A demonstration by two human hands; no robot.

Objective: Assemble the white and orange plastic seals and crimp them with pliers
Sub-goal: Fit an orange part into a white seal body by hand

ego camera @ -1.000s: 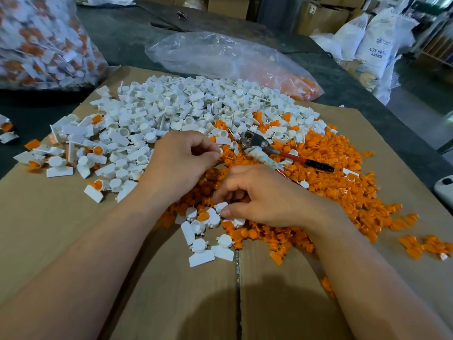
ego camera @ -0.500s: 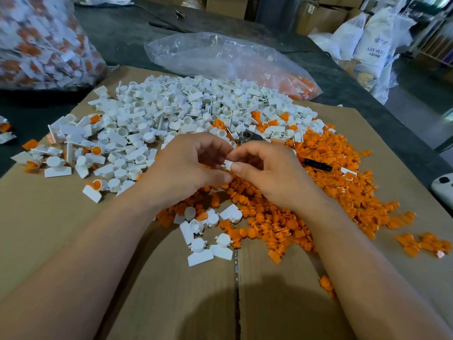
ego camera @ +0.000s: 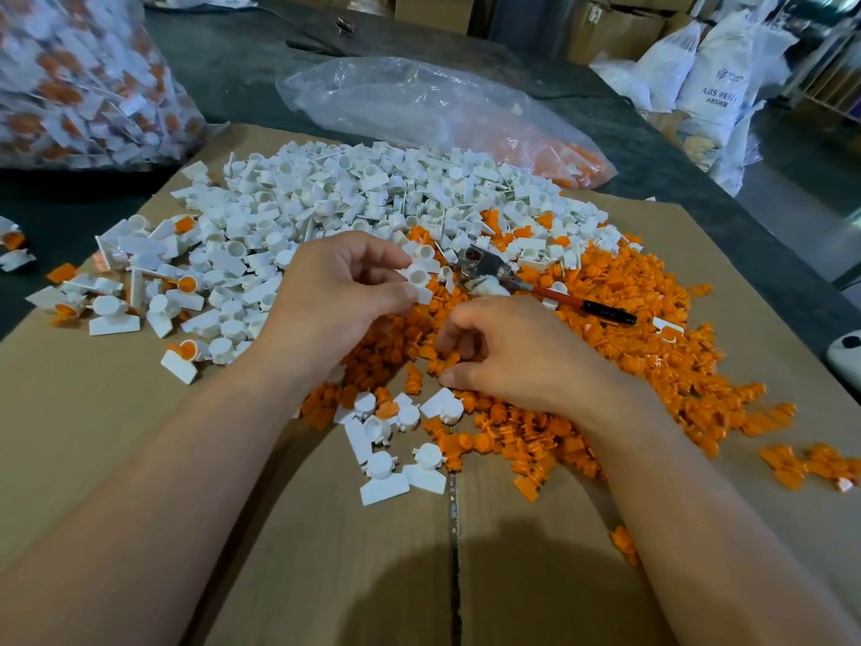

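My left hand (ego camera: 340, 296) pinches a white seal cup (ego camera: 416, 277) between thumb and fingers, its open mouth facing up, above the orange pile. My right hand (ego camera: 512, 352) lies lower on the heap of orange inserts (ego camera: 629, 356), fingertips curled onto an orange piece (ego camera: 449, 361). A big heap of white seal bodies (ego camera: 354, 198) fills the back of the cardboard. The pliers (ego camera: 512, 279), with metal jaws and a red and black handle, lie on the parts just beyond my right hand.
Several white bodies (ego camera: 396, 459) lie near the cardboard (ego camera: 326, 575) seam in front. A clear bag of assembled seals (ego camera: 70, 86) stands back left, a nearly flat plastic bag (ego camera: 433, 109) behind the heaps. Sacks (ego camera: 713, 86) and boxes stand beyond the dark table.
My hands met over the pile, where the white cup went to my left hand. My right hand has since dropped back down onto the orange inserts, uncovering the pliers.
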